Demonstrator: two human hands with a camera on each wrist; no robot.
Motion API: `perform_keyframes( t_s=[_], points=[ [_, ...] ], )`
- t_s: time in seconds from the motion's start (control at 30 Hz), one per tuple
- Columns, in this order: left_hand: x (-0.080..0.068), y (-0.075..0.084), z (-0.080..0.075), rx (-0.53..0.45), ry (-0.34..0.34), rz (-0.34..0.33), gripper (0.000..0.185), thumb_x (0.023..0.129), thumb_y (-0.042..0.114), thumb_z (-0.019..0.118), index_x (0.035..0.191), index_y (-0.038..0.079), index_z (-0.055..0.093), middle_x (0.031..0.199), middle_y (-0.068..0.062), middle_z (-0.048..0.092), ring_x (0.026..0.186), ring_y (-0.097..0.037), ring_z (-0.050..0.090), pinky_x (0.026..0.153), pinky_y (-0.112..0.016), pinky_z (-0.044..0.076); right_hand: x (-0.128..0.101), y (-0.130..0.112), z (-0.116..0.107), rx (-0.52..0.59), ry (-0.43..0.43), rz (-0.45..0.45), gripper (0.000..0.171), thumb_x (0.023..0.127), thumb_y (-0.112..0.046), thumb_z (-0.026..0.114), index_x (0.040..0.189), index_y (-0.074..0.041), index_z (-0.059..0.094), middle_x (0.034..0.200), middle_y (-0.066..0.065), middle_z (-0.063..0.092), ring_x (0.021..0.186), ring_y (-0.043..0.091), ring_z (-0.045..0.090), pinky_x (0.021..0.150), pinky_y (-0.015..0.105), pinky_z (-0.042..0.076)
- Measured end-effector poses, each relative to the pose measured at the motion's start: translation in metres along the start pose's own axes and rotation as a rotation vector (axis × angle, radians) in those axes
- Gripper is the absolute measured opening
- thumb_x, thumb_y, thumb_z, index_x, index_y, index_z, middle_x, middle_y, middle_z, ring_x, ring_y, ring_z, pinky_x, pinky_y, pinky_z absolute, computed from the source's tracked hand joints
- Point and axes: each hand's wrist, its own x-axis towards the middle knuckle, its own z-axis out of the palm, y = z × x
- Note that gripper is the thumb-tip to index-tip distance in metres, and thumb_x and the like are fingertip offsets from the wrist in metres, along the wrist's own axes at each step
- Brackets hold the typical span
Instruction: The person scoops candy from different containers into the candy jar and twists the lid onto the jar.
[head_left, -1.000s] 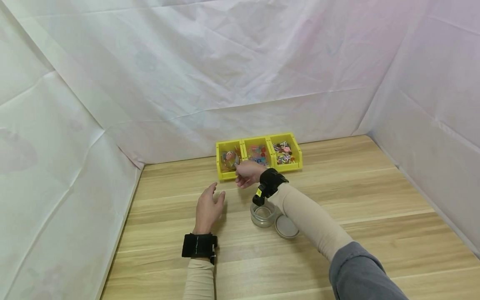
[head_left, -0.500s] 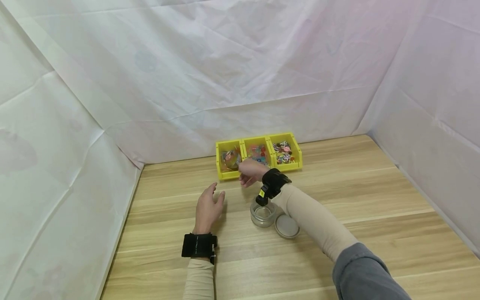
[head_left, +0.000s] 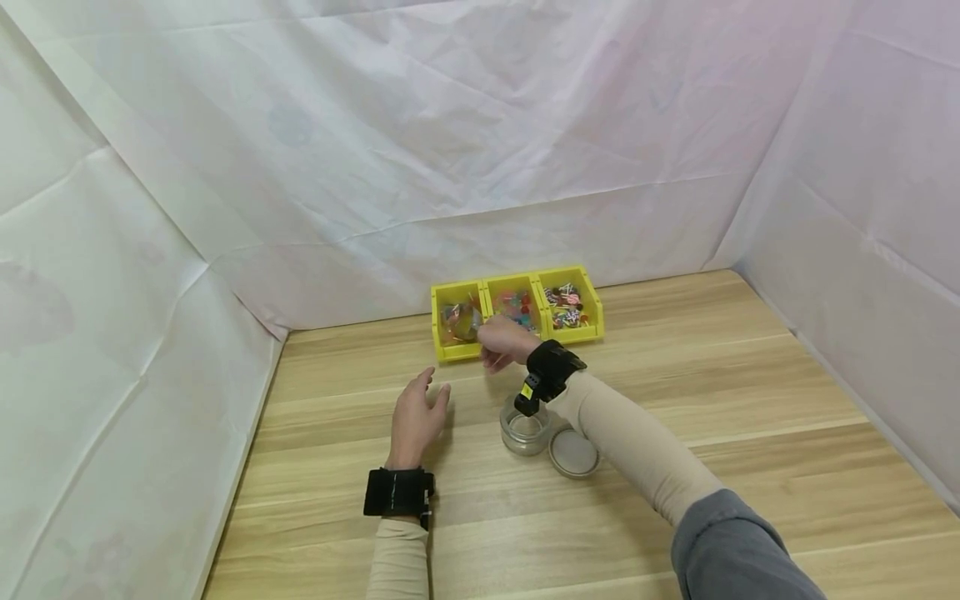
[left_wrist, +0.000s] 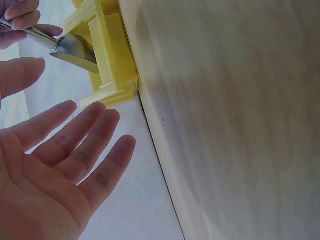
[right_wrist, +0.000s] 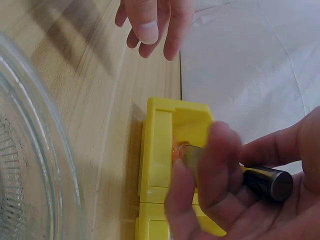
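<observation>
Right wrist view shows the right hand's fingers (right_wrist: 220, 165) curled round a metal spoon (right_wrist: 260, 181), its bowl dipped into the leftmost yellow bin (right_wrist: 170, 145). From the head view the right hand (head_left: 504, 343) sits at the near edge of the row of three yellow bins (head_left: 517, 312), which stands at the far side of the wooden surface (head_left: 750, 417) and holds small coloured pieces too small to identify. The left wrist view shows the spoon's bowl at that bin's edge, with the left hand's fingers (left_wrist: 90, 145) spread wide and straight, holding nothing. The left hand (head_left: 417, 421) rests near the surface, left of a clear glass jar (head_left: 525, 432). The jar stands open just near of the right wrist, and its round lid (head_left: 573, 454) lies flat just to its right, touching or nearly so.
</observation>
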Motion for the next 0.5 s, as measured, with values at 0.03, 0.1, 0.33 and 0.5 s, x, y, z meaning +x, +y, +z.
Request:
perform_keyframes(
  t_s=[0.03, 0.1, 0.33, 0.5],
  points=[
    [0.000, 0.000, 0.000, -0.002, 0.001, 0.000, 0.052, 0.099, 0.030, 0.060, 0.141, 0.002, 0.051, 0.132, -0.023, 0.060, 0.120, -0.037, 0.058, 0.098, -0.052, 0.048, 0.000, 0.000, 0.000, -0.019, 0.008, -0.010, 0.033, 0.102, -0.014, 0.036, 0.103, 0.009, 0.060, 0.072, 0.010, 0.057, 0.069, 0.029, 0.058, 0.068, 0.040, 0.056],
    [0.000, -0.001, 0.000, -0.003, 0.001, 0.000, 0.052, 0.099, 0.030, 0.060, 0.141, 0.002, 0.051, 0.131, -0.023, 0.060, 0.120, -0.037, 0.058, 0.098, -0.052, 0.048, 0.001, 0.001, 0.000, -0.040, 0.018, -0.026, 0.032, 0.101, -0.013, 0.036, 0.083, 0.004, 0.055, 0.066, 0.008, 0.051, 0.063, 0.028, 0.050, 0.062, 0.039, 0.048],
    [0.000, -0.001, 0.000, 0.000, 0.000, 0.008, 0.051, 0.100, 0.030, 0.060, 0.141, 0.001, 0.051, 0.131, -0.023, 0.060, 0.120, -0.038, 0.058, 0.098, -0.052, 0.049, 0.007, 0.005, 0.002, -0.077, 0.053, -0.031, 0.031, 0.104, -0.015, 0.039, 0.073, -0.012, 0.039, 0.062, 0.004, 0.034, 0.059, 0.020, 0.030, 0.064, 0.044, 0.035],
    [0.000, 0.000, 0.000, 0.000, -0.001, 0.003, 0.051, 0.099, 0.029, 0.060, 0.141, 0.001, 0.051, 0.132, -0.023, 0.060, 0.120, -0.038, 0.058, 0.099, -0.052, 0.048, 0.011, 0.007, 0.003, -0.106, 0.058, -0.021, 0.022, 0.107, -0.018, 0.042, 0.090, -0.005, 0.048, 0.066, 0.005, 0.039, 0.062, 0.021, 0.038, 0.076, 0.053, 0.043]
  ],
)
